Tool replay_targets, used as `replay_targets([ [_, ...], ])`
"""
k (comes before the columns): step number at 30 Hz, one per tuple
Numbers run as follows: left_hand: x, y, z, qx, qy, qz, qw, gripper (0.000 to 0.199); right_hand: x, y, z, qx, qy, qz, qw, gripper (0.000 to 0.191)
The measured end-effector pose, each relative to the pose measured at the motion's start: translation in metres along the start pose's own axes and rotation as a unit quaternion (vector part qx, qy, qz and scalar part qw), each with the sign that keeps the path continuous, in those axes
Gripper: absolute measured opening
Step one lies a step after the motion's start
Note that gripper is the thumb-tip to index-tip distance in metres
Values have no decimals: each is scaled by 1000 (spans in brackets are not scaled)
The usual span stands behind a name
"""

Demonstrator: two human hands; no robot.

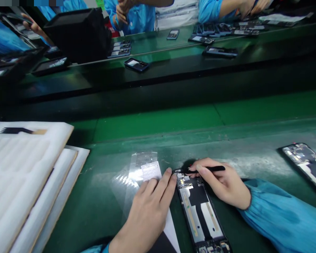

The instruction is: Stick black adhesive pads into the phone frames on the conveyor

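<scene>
An opened phone [201, 211] lies on the green bench, its circuit board, black film and silver battery bay exposed. In my right hand [223, 182] is a slim black stick-like tool [213, 168], pinched between thumb and fingers. Its working end reaches over the phone's top edge; whether it is tweezers or a pry stick I cannot tell. My left hand [150, 207] lies flat with fingers stretched, the fingertips at the phone's upper left edge. Beneath and beside that hand are a clear plastic sheet [133, 172] and a white printed label sheet [150, 171].
White foam trays [18, 175] are stacked at the left, a black flex strip [17, 130] on top. Another opened phone [305, 161] lies at the right. Beyond, a conveyor belt carries a phone [136, 65], near a black box [77, 35]. Co-workers in blue sleeves [210, 10] work behind it.
</scene>
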State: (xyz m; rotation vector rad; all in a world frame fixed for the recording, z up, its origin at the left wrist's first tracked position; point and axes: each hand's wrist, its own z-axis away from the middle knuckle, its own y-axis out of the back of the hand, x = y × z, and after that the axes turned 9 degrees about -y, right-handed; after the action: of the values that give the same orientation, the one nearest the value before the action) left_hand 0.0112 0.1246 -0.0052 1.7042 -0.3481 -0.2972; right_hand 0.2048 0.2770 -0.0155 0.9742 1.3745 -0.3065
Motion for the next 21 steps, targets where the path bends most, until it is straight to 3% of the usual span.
replay_targets([
  [4,-1,-2,-1,-2,-1,9,1000,66,2,0,2,-39,95,-16,995,22],
  [6,-2,0,0,9,18,55,998,66,4,0,3,-16,105,-27,994,22],
  [8,-3,6,2,28,59,122,990,61,7,2,-1,77,26,-93,992,14],
  [10,-4,16,6,39,122,202,971,53,11,6,-11,174,-84,-197,961,14],
  [13,1,29,12,28,173,271,947,52,17,12,-30,207,-160,-294,919,32],
  [15,12,32,15,44,110,232,965,53,19,15,-37,203,-172,-313,912,37],
  [17,29,29,14,62,-6,149,987,50,20,16,-40,196,-183,-329,906,38],
  [19,47,24,12,59,-98,88,989,46,19,15,-41,189,-190,-340,901,36],
  [21,63,20,8,54,-142,72,986,42,18,14,-41,182,-195,-348,899,34],
])
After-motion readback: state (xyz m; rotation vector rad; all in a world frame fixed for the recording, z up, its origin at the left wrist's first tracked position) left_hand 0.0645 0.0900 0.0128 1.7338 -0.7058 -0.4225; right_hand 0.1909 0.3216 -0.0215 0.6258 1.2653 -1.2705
